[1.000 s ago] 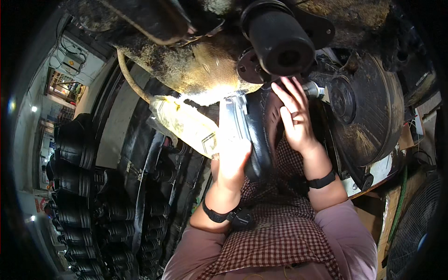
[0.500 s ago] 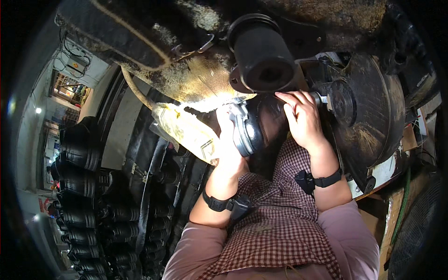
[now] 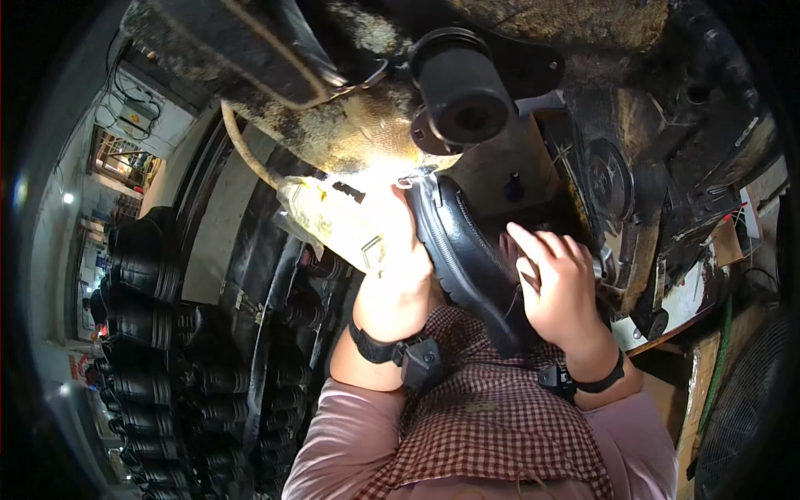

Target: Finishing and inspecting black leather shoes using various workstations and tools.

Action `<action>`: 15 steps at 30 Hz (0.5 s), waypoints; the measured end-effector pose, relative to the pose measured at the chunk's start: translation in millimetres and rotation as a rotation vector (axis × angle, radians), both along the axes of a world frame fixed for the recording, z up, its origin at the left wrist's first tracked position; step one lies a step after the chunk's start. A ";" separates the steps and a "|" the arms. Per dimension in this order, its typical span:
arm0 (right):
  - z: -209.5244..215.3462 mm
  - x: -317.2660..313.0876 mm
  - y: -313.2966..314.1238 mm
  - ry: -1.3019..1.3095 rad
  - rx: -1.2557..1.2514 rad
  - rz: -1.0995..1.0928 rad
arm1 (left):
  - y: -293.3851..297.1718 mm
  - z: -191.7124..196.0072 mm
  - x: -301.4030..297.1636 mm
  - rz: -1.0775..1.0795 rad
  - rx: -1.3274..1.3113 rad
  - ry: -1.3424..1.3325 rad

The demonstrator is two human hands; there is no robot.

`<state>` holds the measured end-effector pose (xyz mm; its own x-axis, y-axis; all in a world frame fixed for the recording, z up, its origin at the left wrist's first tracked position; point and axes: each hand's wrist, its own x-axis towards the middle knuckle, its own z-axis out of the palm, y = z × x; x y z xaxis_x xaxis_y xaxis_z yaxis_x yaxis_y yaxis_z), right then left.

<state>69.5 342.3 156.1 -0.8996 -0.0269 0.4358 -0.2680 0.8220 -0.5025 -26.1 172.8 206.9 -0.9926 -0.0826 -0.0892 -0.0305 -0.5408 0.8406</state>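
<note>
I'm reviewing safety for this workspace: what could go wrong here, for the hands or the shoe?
The left hand grips the black shoe close to the dark machine, so it might get pinched if parts move. Bright glare by the shoe's upper end could hide details. The right wristband might snag on something.

The place looks like a footwear workshop: black leather footwear (image 3: 143, 323) is stacked in rows around eight o'clock, a grimy, stained machine (image 3: 358, 125) fills twelve, a zip-up boot (image 3: 458, 237) lies central, and a worker's checked apron (image 3: 500, 429) shows toward five.
</note>
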 end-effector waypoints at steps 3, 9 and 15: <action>16.0 11.4 -0.1 -0.021 0.000 0.038 | 3.8 39.1 46.2 0.097 -1.300 0.587; 32.7 11.5 3.8 -0.153 -0.235 0.221 | -49.2 -71.4 26.4 -0.031 -1.000 0.768; 33.4 5.3 17.9 -0.259 -0.586 0.342 | -0.9 -97.4 119.2 -0.253 -0.332 0.480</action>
<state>74.8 360.2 189.5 -0.9589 -0.1527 0.2390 -0.2746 0.2892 -0.9170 93.1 171.9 109.5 -0.9080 0.2128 0.3608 0.2989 -0.2741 0.9140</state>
